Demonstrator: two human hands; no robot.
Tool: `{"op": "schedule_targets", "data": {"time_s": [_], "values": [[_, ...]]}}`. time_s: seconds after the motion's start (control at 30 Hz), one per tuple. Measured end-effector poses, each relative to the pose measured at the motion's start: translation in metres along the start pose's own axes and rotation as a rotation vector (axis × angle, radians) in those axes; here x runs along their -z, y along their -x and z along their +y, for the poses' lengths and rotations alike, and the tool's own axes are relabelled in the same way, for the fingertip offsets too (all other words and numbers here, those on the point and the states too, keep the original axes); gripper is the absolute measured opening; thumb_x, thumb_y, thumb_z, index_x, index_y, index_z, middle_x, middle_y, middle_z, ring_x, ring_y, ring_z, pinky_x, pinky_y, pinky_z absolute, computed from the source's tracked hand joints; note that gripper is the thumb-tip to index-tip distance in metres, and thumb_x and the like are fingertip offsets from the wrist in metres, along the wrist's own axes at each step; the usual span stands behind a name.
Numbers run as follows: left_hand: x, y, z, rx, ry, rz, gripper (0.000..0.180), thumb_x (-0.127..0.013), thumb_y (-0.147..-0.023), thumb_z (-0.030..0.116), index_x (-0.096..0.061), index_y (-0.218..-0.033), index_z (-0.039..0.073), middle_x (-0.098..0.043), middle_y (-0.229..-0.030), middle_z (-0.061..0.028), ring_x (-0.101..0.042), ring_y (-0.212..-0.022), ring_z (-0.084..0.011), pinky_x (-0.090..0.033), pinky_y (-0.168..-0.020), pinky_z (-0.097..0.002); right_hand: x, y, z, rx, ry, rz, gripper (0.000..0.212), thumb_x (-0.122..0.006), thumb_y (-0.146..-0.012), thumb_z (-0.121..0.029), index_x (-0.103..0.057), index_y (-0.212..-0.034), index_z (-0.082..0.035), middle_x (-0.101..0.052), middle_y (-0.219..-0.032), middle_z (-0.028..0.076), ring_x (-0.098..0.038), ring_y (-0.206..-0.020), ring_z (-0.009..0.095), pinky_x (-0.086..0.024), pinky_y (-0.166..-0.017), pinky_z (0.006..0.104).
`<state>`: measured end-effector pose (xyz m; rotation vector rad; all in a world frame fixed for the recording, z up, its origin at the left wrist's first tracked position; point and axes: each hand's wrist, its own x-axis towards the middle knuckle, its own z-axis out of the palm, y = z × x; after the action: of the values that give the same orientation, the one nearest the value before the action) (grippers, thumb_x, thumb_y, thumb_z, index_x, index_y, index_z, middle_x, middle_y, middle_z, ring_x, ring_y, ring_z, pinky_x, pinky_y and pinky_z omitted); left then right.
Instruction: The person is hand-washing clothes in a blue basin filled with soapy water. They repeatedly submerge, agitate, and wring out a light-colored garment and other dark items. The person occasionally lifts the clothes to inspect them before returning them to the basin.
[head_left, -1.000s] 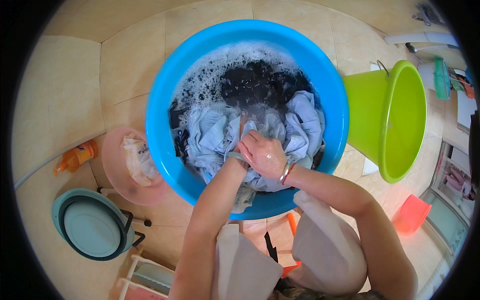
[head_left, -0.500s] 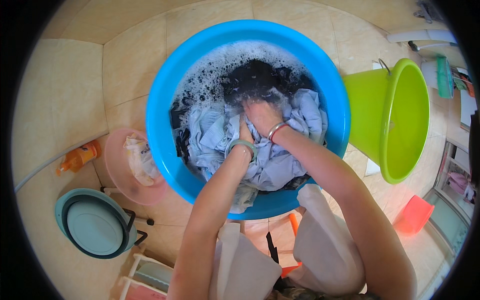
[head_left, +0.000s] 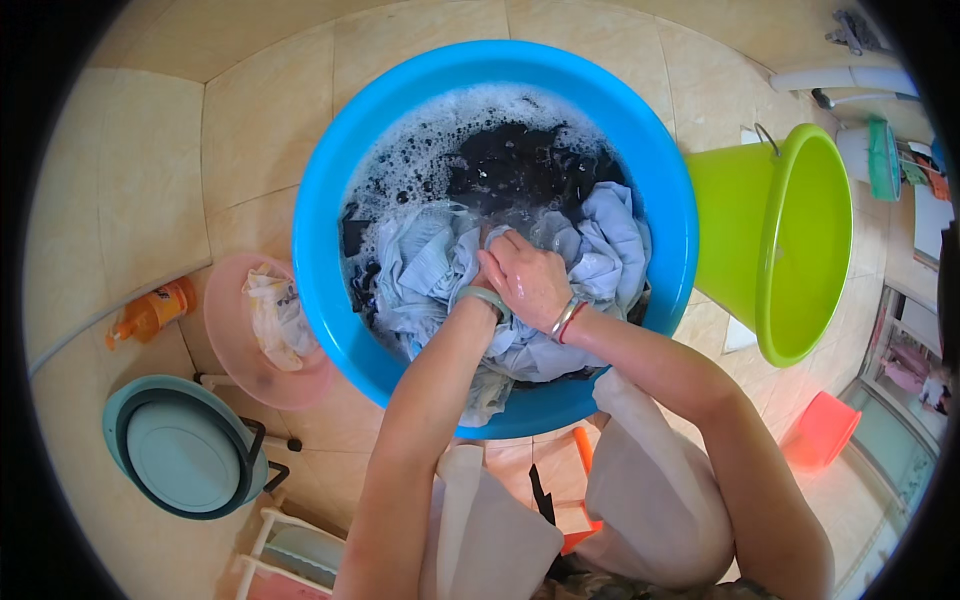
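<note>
A large blue basin (head_left: 325,310) holds sudsy water, dark clothes (head_left: 520,165) and a light blue garment (head_left: 605,230) bunched up in front. My right hand (head_left: 532,283), wet and with a silver bangle at the wrist, is closed on a fold of the light blue garment near the basin's middle. Against it, on the left, is my left hand (head_left: 487,262), sunk among the folds; a pale green bangle (head_left: 490,298) circles that wrist. Cloth and the right hand hide its fingers. White foam (head_left: 400,160) floats along the far left of the water.
Right of the basin, a lime-green bucket (head_left: 740,210) lies tipped on its side. At left are a pink basin (head_left: 225,320) with pale cloth in it, an orange bottle (head_left: 155,308) and grey-green basins (head_left: 180,455). A red-pink container (head_left: 822,430) sits at lower right.
My right hand has come back toward me and up out of the water, its back now showing more. My left hand has stayed nearly in place. The splashing has eased.
</note>
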<state>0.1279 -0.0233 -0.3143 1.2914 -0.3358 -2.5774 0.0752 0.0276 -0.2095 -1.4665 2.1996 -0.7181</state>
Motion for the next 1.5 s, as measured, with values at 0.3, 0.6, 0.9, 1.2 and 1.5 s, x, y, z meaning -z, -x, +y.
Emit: {"op": "schedule_targets", "data": {"time_s": [0.3,0.6,0.9,1.2,1.5], "values": [[-0.004,-0.001,0.005,-0.014,-0.098,0.126,0.060,-0.027,-0.099,0.049,-0.044,-0.138,0.006,-0.054,-0.132,-0.0126,-0.053,-0.119,-0.0259,-0.043,-0.102,-0.0364,-0.013,-0.012,0.017,-0.049,-0.039,-0.022,0.025,-0.051,-0.094,-0.025,-0.055,-0.082,-0.003,-0.061,-0.081,0.018,-0.061,-0.069,0.039,-0.050,-0.059,0.0463],[-0.029,0.009,0.016,0.082,-0.069,0.278,0.065,-0.020,-0.099,0.051,-0.043,-0.138,0.005,-0.053,-0.133,-0.0106,-0.051,-0.122,-0.0258,-0.040,-0.105,-0.0370,-0.025,-0.068,0.068,-0.229,0.156,-0.322,0.029,-0.043,-0.095,-0.028,-0.063,-0.102,-0.008,-0.066,-0.093,0.020,-0.066,-0.080,0.037,-0.052,-0.072,0.0475],[-0.013,0.010,0.007,0.039,-0.017,0.168,0.066,-0.023,-0.098,0.052,-0.044,-0.137,0.004,-0.053,-0.133,-0.0119,-0.051,-0.122,-0.0268,-0.039,-0.105,-0.0380,0.018,0.016,-0.019,0.027,-0.181,-0.081,0.030,-0.053,-0.093,-0.031,-0.053,-0.078,-0.006,-0.060,-0.081,0.015,-0.062,-0.066,0.036,-0.050,-0.055,0.0448],[-0.019,0.013,0.011,0.031,0.043,0.177,0.066,-0.025,-0.097,0.053,-0.044,-0.137,0.004,-0.053,-0.133,-0.0126,-0.051,-0.122,-0.0270,-0.039,-0.106,-0.0379,-0.020,-0.055,0.037,-0.274,-0.051,-0.260,0.029,-0.047,-0.094,-0.026,-0.063,-0.087,-0.003,-0.064,-0.087,0.023,-0.064,-0.083,0.040,-0.051,-0.069,0.0484],[-0.027,0.018,0.017,0.058,-0.004,0.217,0.065,-0.027,-0.095,0.053,-0.044,-0.138,0.006,-0.051,-0.136,-0.0123,-0.050,-0.124,-0.0282,-0.040,-0.104,-0.0400,-0.005,-0.014,0.011,-0.058,-0.049,-0.066,0.027,-0.048,-0.094,-0.027,-0.057,-0.083,-0.004,-0.061,-0.078,0.021,-0.063,-0.070,0.038,-0.052,-0.063,0.0462]]}}
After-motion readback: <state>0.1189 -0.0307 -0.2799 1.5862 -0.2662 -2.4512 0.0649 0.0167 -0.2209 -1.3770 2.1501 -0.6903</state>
